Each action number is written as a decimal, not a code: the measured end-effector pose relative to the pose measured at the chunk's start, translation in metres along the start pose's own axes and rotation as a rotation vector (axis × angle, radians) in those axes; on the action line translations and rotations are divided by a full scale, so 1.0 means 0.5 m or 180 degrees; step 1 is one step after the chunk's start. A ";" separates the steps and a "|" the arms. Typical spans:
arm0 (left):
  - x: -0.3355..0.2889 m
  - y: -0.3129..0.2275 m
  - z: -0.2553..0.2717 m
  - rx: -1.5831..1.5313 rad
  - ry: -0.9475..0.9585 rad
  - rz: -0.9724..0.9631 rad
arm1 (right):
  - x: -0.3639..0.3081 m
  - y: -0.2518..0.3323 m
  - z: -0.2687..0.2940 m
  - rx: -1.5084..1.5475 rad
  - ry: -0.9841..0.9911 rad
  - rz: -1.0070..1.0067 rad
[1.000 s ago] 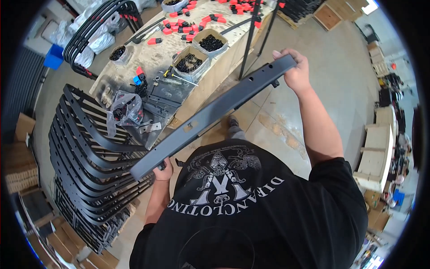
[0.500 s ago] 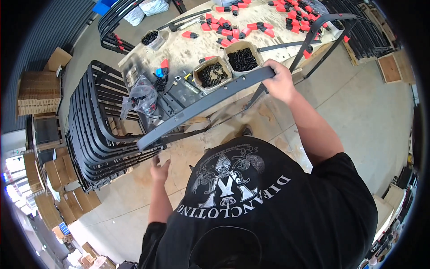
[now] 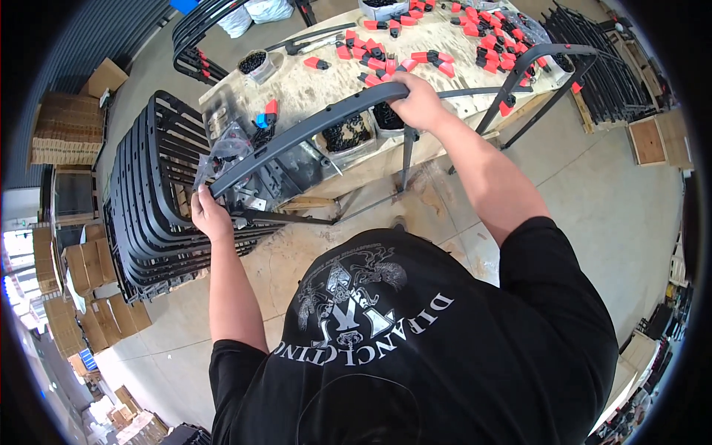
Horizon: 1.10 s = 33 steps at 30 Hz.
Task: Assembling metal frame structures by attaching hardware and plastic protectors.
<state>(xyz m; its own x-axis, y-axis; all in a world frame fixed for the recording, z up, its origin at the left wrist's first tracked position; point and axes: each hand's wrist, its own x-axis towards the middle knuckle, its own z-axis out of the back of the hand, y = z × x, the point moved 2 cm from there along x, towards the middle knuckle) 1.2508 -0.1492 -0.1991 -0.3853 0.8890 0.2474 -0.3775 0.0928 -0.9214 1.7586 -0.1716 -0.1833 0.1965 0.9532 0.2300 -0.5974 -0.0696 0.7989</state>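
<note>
A black metal tube frame [image 3: 297,136] is lifted at a slant in front of the workbench [image 3: 311,90]. At its upper right corner, my right hand [image 3: 418,104] is wrapped round the tube. My left hand [image 3: 211,213] grips the lower left corner, thumb on top, close beside a stack of similar black frames [image 3: 137,215]. Behind the held tube, a box of small dark screws [image 3: 347,138] and a box of longer dark bolts [image 3: 386,117] are partly hidden. A clear plastic bag [image 3: 231,145] lies near the left end of the tube.
Red-and-black plastic pieces [image 3: 367,53] are scattered over the bench. A small tub of dark parts [image 3: 255,64] stands at its far left. Another black frame [image 3: 549,52] leans at the bench's right end. Cardboard stacks [image 3: 70,126] stand left, dark bars on a pallet [image 3: 593,74] right.
My left hand has come up from below and taken hold of the frame's left corner. The frame has risen and shifted left, with my right hand still on it.
</note>
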 end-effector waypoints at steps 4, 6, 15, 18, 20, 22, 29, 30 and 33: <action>-0.007 -0.020 -0.001 0.0038 0.0119 -0.0108 | -0.011 0.006 0.023 -0.0051 0.0353 -0.0061; -0.006 -0.035 0.007 0.0153 0.0186 -0.0007 | -0.034 0.004 0.047 0.0362 0.0370 0.0053; -0.058 -0.263 -0.026 0.0585 0.0324 -0.1233 | -0.165 -0.055 0.136 0.5392 0.0293 -0.1816; -0.051 -0.341 -0.090 0.1160 0.1041 -0.1944 | -0.154 -0.016 0.129 0.5501 0.0802 -0.1518; -0.049 -0.354 -0.136 0.1249 0.1452 -0.2074 | -0.144 0.003 0.120 0.5358 0.0795 -0.1449; -0.044 -0.329 -0.167 0.1435 0.1721 -0.1848 | -0.144 0.035 0.110 0.5220 0.0864 -0.1370; -0.049 -0.318 -0.202 0.1876 0.1946 -0.1797 | -0.254 -0.037 0.102 0.3146 0.0051 -0.2582; -0.045 -0.318 -0.200 0.1816 0.1929 -0.1946 | -0.267 -0.055 0.105 0.2945 -0.0277 -0.2919; -0.043 -0.316 -0.200 0.1995 0.1919 -0.1892 | -0.265 -0.092 0.108 0.2708 -0.0757 -0.3301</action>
<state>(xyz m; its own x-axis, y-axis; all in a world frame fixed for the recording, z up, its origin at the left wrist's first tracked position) 1.4030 -0.1382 -0.0888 0.4223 0.8685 0.2597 -0.8026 0.4914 -0.3383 1.8023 -0.3106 -0.2206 0.4378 0.6107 -0.6598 0.5481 0.4004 0.7343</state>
